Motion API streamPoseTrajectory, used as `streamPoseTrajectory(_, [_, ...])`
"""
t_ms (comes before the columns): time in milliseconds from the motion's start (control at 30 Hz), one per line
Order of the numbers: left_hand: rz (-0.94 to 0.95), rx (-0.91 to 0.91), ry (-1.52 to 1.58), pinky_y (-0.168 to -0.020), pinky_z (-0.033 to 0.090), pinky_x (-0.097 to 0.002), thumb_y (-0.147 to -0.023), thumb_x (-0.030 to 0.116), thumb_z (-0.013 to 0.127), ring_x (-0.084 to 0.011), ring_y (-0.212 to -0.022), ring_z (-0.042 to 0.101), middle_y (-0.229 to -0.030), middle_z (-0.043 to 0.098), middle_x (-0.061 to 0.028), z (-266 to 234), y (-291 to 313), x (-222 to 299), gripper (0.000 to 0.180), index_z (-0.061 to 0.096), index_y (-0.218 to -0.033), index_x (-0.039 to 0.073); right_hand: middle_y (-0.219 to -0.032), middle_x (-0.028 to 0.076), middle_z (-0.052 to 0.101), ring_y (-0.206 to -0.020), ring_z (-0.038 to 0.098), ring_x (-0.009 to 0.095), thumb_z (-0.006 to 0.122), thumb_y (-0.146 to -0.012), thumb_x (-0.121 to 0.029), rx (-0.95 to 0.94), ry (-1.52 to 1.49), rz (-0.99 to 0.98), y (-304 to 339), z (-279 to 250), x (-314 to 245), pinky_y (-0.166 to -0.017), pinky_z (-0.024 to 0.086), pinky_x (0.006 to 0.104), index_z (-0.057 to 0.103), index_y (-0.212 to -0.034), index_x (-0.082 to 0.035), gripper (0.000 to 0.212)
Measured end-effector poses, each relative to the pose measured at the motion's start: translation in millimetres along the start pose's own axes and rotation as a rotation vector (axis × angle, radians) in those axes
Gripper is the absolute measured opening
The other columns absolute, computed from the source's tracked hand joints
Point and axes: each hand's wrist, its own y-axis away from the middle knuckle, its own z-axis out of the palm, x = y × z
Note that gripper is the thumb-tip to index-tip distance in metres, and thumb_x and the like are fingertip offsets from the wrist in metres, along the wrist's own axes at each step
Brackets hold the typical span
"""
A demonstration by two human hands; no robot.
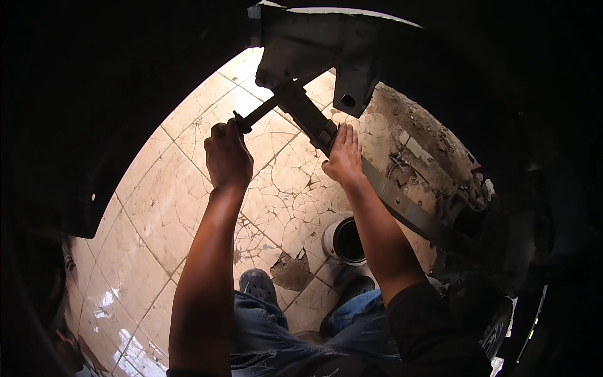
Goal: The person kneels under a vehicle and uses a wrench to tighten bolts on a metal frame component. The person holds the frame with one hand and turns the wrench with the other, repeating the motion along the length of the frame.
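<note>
Your left hand (227, 157) grasps a dark bar (260, 112), long axis toward upper right; your flat right hand (345, 156) touches the slanting beam (402, 206).

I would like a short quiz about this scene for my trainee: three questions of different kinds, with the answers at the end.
1. What stands on the tiled floor beside the right forearm, as the picture shows it?
a) a wooden stool
b) a round can
c) a coiled hose

2. True or false: the right grip has its fingers curled into a tight fist.

3. Fill in: the ____ grip is closed at the lower end of the dark rod.

Key
1. b
2. False; its fingers are stretched out.
3. left grip
</note>
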Motion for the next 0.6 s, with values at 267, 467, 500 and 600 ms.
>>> streamPoseTrajectory(267, [0.03,0.028,-0.001,-0.075,0.054,-0.0455,-0.094,0.01,0.058,-0.0376,-0.093,0.059,-0.112,0.059,-0.0169,3.9,3.0,-2.9,0.024,0.057,-0.117,0.005,-0.16,0.026,0.006,-0.15,0.004,0.041,0.074,-0.074,-0.019,0.088,0.086,-0.082,30.7,17.3,-2.3,-0.122,0.006,0.0487,-0.002,-0.152,0.007,0.112])
streamPoseTrajectory(467, [0.022,0.022,-0.008,-0.073,0.054,-0.0452,-0.093,0.009,0.059,-0.0377,-0.091,0.06,-0.109,0.06,-0.0175,-5.3,0.4,0.0,0.023,0.058,-0.115,0.003,-0.16,0.027,0.004,-0.15,0.002,0.042,0.074,-0.073,-0.019,-0.023,0.022,-0.022,15.9,-0.1,-11.8,-0.122,0.006,0.0498,-0.003,-0.152,0.007,0.114])
streamPoseTrajectory(500, [0.028,0.02,-0.004,-0.073,0.054,-0.0451,-0.093,0.009,0.059,-0.0377,-0.091,0.06,-0.109,0.06,-0.0175,-4.1,1.4,-1.3,0.023,0.058,-0.115,0.003,-0.16,0.027,0.004,-0.15,0.002,0.042,0.075,-0.073,-0.019,-0.018,0.027,-0.033,23.7,4.1,-13.3,-0.122,0.006,0.0501,-0.003,-0.152,0.007,0.114])
streamPoseTrajectory(600, [0.05,0.045,-0.01,-0.074,0.054,-0.0449,-0.093,0.009,0.059,-0.0377,-0.091,0.06,-0.11,0.06,-0.0173,1.8,1.2,-3.6,0.024,0.058,-0.117,0.004,-0.161,0.027,0.002,-0.15,0.0,0.042,0.076,-0.073,-0.021,0.061,0.087,-0.109,34.0,16.9,-2.9,-0.122,0.007,0.05,-0.006,-0.152,0.006,0.117])
